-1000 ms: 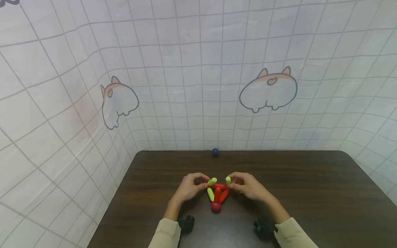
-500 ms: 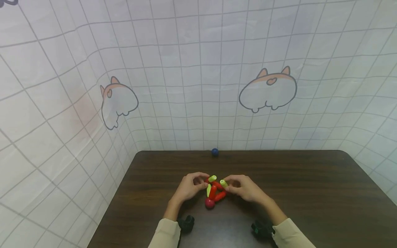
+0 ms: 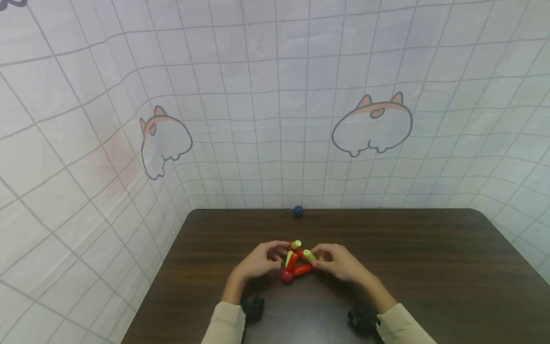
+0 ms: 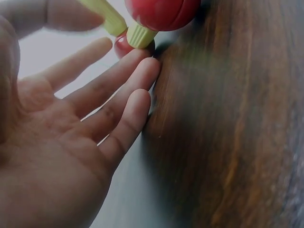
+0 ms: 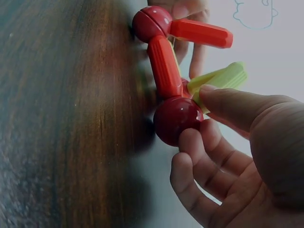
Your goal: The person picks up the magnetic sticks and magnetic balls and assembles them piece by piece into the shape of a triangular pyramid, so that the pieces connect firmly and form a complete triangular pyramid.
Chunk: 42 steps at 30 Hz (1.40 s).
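Between the hands stands a small magnetic-toy structure of red rods [image 3: 302,270], yellow-green rods [image 3: 309,256] and red balls [image 3: 287,276]. My left hand [image 3: 259,260] is at its left side. In the left wrist view its fingers are fairly straight, one fingertip against a small red ball [image 4: 122,45], the thumb close to a yellow-green rod [image 4: 111,18]. My right hand [image 3: 343,261] holds the right corner. In the right wrist view its thumb presses a raised yellow-green rod [image 5: 228,78] and its fingertips touch the red ball [image 5: 175,118] below. The index finger is partly hidden.
A blue ball [image 3: 298,210] sits at the far edge of the dark wooden table [image 3: 386,229]. A grid-patterned cloth [image 3: 258,119] hangs behind it. Black wrist cameras [image 3: 253,308] are strapped under both forearms.
The structure has turned and shifted left, its near red ball moving left and away from me. My right hand moved left with it. My left thumb has come off the left yellow-green rod.
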Tool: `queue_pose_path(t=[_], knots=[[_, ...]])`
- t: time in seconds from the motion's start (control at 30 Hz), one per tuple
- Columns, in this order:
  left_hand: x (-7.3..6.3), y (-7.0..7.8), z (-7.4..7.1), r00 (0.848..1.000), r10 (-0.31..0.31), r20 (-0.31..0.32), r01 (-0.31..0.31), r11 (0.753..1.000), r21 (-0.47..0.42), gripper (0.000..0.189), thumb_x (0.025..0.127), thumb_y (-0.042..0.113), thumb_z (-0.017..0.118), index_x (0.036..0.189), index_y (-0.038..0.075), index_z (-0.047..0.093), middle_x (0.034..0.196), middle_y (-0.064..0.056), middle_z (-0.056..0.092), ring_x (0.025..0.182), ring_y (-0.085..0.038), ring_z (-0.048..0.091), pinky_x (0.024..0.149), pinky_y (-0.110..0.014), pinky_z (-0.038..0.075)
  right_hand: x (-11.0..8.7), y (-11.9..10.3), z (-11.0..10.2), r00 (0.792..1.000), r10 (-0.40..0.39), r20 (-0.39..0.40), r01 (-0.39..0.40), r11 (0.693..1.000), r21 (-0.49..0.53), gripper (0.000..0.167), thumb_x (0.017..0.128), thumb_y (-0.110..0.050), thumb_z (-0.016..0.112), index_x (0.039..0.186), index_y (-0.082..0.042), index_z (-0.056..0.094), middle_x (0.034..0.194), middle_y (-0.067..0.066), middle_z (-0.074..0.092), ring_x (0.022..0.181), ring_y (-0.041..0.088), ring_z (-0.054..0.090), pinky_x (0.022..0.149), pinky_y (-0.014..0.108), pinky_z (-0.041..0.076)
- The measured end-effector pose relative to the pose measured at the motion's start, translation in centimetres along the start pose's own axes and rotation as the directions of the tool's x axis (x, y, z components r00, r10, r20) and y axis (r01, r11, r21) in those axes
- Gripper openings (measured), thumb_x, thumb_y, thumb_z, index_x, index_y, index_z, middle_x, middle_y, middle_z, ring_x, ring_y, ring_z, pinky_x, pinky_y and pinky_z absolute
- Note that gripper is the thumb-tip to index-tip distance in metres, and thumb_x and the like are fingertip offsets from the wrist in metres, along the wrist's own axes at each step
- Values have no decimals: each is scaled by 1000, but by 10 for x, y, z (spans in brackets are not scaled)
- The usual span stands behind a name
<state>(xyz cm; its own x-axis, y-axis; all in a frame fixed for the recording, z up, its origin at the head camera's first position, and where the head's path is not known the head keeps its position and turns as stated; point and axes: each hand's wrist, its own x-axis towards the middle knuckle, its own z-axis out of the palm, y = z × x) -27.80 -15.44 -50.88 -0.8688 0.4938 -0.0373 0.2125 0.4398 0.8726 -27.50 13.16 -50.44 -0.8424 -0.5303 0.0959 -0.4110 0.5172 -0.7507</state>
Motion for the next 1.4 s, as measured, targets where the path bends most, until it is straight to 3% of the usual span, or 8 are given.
queue_pose_path(t=[0.13,0.27,0.57,0.87,1.1,1.4], knots=[[1,0,-2,998,3,58,-2,1000,-22,68,86,21,81,147,23,53,127,-5,65,107,-20,61,88,-33,51,0,1,1,1000,12,7,-12,1000,13,23,95,-24,74,114,-13,72,75,-5,58,61,5,53,55,24,46],[1,1,-1,998,7,65,-6,1000,-9,73,84,26,85,148,25,51,124,-2,65,107,-21,60,88,-33,51,0,1,2,1000,20,17,-21,998,51,21,95,-22,74,114,-11,71,72,-3,59,58,7,56,52,25,48],[1,-2,3,1000,-2,-20,2,1000,19,58,87,25,84,140,21,61,111,-4,68,96,-17,62,78,-31,51,-1,0,3,999,34,17,-35,997,63,21,95,-19,73,113,-10,70,71,-3,59,58,9,58,52,26,49],[2,-1,5,997,-4,-82,6,1000,23,23,88,27,82,108,21,72,99,2,72,85,-14,66,73,-32,51,-2,-1,1,999,36,9,-36,998,44,19,95,-19,73,111,-10,70,71,-2,61,59,9,59,53,26,50],[4,-1,6,996,4,-92,-2,1000,20,21,89,27,81,108,19,74,101,1,74,89,-12,69,79,-32,52,-2,2,0,999,39,13,-40,998,45,19,95,-21,74,111,-11,70,72,-2,62,60,10,60,54,26,50],[10,2,16,988,20,-150,-14,999,38,19,90,29,80,107,22,75,106,1,76,91,-14,69,84,-36,54,-2,8,-8,997,71,13,-71,997,38,20,95,-21,74,111,-11,69,72,-2,61,62,12,60,55,28,50]])
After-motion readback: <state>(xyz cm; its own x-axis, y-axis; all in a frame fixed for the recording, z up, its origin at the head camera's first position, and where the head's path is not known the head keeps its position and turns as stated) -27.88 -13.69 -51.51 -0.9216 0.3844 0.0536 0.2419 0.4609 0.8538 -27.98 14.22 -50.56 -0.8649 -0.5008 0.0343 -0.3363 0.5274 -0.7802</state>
